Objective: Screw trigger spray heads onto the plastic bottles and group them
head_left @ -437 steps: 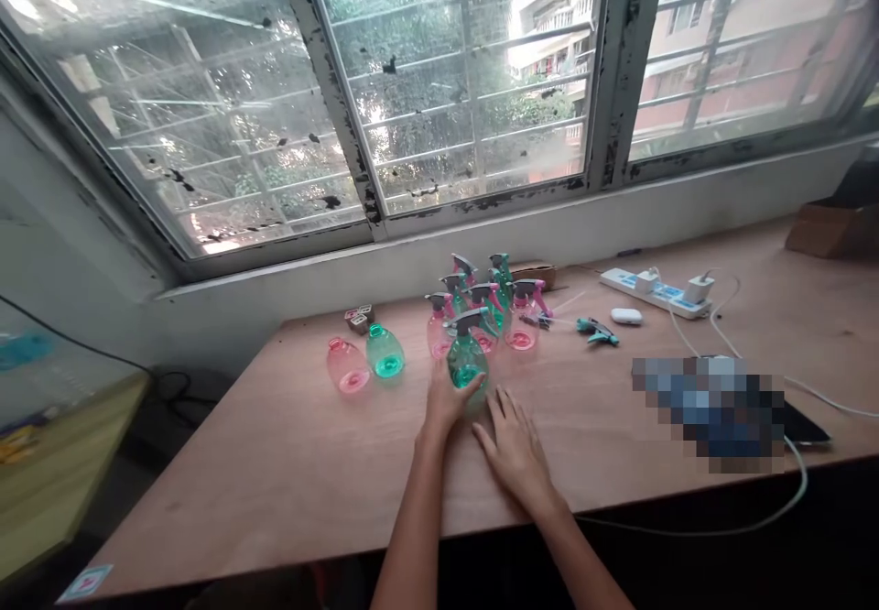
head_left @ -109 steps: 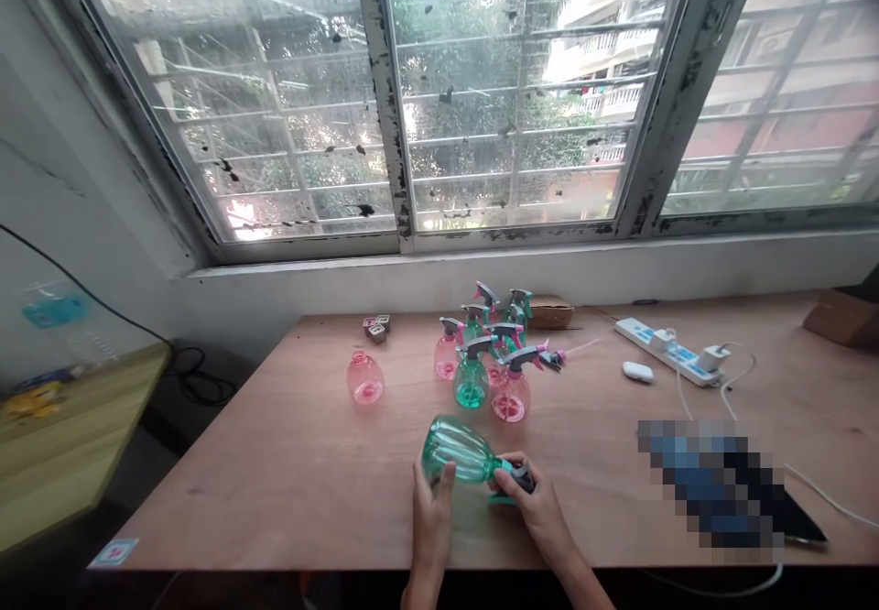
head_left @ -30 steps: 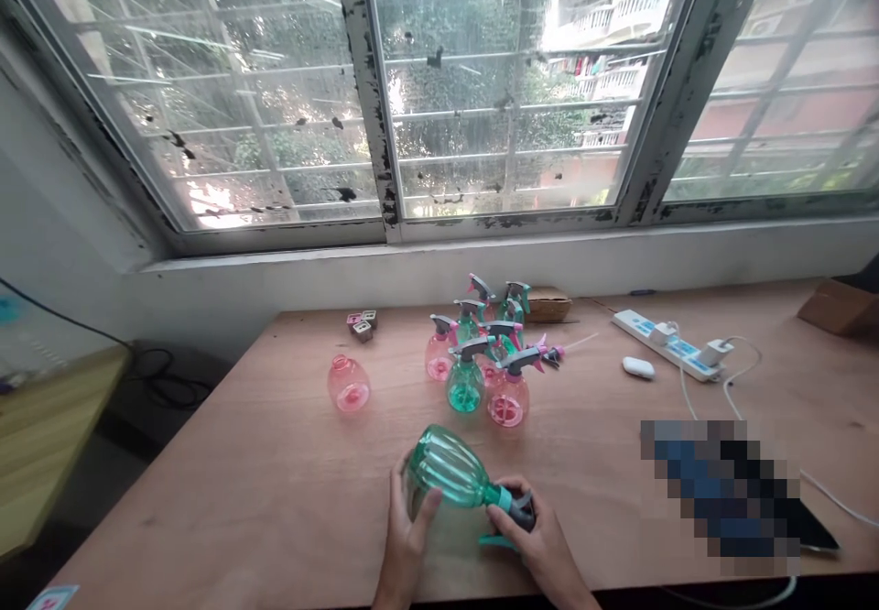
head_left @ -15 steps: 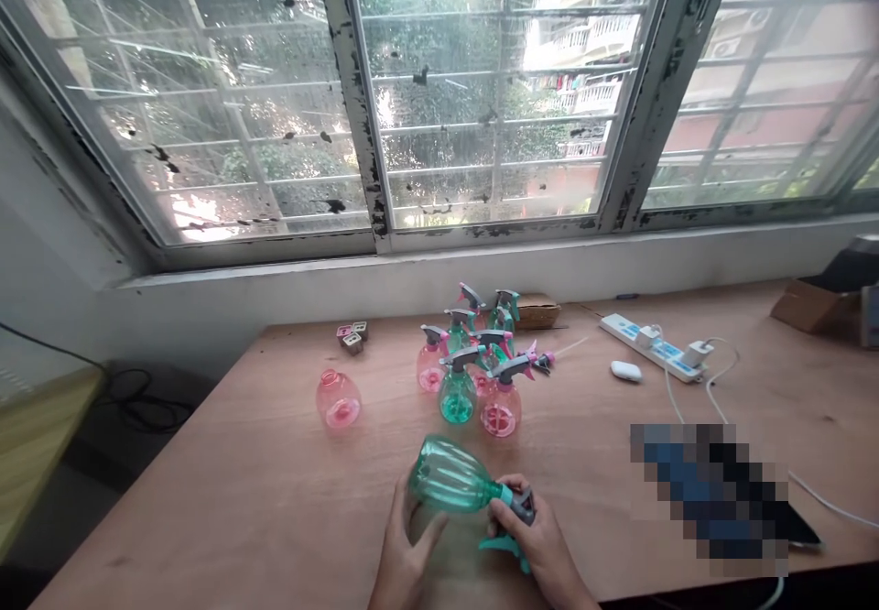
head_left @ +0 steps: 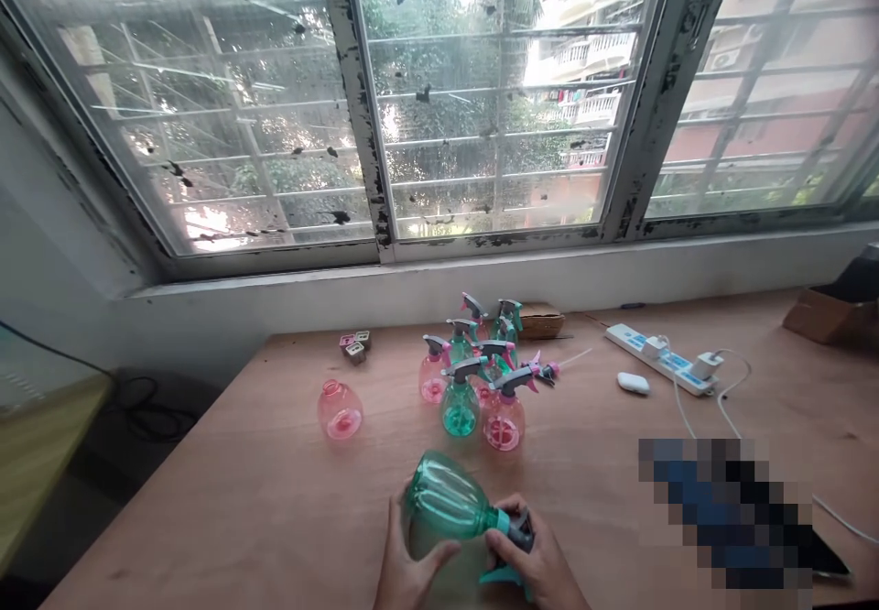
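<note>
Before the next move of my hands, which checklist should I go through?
1. Right hand holding the grey-and-teal plastic spray head: ok.
2. Left hand gripping the translucent green plastic bottle: cannot tell; it cups the base.
3. Spray head fully tightened: cannot tell.
4. Held bottle apart from the clustered green and pink spray bottles: ok.
5. Leftmost translucent pink plastic bottle wearing a spray head: not ok; it has none.

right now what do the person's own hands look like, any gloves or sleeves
Both are bare: the left hand and right hand show no gloves, rings or markings. The picture's lower edge cuts them off, so sleeves can't be judged.
</note>
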`<state>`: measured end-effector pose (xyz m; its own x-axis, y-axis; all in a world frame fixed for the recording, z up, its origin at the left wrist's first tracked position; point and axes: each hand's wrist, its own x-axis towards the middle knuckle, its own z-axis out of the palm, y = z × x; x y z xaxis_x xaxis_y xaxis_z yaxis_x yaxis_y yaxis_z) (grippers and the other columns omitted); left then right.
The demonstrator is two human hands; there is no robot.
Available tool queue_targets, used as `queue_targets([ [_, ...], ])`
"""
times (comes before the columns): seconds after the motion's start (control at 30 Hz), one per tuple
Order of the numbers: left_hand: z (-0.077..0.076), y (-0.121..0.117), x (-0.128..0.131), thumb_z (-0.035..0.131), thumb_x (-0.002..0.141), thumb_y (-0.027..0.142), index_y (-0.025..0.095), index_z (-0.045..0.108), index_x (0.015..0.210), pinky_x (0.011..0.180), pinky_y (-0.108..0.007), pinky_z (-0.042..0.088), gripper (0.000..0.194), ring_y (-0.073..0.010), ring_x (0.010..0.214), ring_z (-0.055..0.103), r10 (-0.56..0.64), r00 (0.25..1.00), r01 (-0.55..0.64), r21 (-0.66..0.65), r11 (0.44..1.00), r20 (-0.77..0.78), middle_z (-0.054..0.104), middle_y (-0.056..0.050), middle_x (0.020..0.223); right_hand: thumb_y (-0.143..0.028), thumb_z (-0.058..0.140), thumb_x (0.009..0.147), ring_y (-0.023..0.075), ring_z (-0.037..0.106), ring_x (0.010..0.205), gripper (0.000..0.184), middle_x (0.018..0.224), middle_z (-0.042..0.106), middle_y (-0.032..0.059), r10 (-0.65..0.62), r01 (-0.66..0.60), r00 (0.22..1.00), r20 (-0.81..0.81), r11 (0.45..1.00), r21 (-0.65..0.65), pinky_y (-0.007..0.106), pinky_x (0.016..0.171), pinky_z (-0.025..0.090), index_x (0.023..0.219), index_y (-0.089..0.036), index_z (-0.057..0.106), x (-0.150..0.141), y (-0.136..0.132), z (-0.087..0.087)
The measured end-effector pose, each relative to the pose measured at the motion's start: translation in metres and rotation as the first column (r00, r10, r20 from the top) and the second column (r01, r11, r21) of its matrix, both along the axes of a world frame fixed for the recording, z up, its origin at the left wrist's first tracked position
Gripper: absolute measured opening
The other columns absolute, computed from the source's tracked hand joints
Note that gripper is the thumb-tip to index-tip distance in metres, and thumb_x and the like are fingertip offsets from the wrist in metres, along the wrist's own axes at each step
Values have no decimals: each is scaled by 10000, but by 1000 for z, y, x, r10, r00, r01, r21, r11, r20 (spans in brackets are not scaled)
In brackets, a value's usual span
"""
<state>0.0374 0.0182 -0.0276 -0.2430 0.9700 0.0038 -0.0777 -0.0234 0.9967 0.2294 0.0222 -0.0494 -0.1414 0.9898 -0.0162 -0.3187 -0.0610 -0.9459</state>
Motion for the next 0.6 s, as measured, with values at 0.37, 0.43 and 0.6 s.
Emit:
queue_targets([
  [0.37,0,2,-7,814,703,369,239,512,1352,1219,-456,265,728,-333,1431,416,-57,989,67,64,996,-138,544,-116,1472,-543,801,725,155,624,504,424,587,625,-37,-57,57,998,-10,998,-10,259,509,493,862,-196,600,-3,4,-11],
  [0.43,-5,0,-4,838,653,401,221,494,1346,1203,-470,292,794,-349,1390,465,-8,995,11,31,999,-99,594,-124,1412,-530,802,732,152,625,515,412,607,623,-36,-43,43,999,-8,999,-1,262,516,502,865,-194,605,-3,2,-8],
  [0.6,-5,1,-2,828,631,495,202,507,1261,1077,-459,458,765,-374,1258,585,47,998,-47,11,999,-38,670,-130,1274,-489,822,724,147,623,550,380,679,617,-30,-47,46,998,34,998,33,258,525,508,857,-190,628,-4,-1,-5],
])
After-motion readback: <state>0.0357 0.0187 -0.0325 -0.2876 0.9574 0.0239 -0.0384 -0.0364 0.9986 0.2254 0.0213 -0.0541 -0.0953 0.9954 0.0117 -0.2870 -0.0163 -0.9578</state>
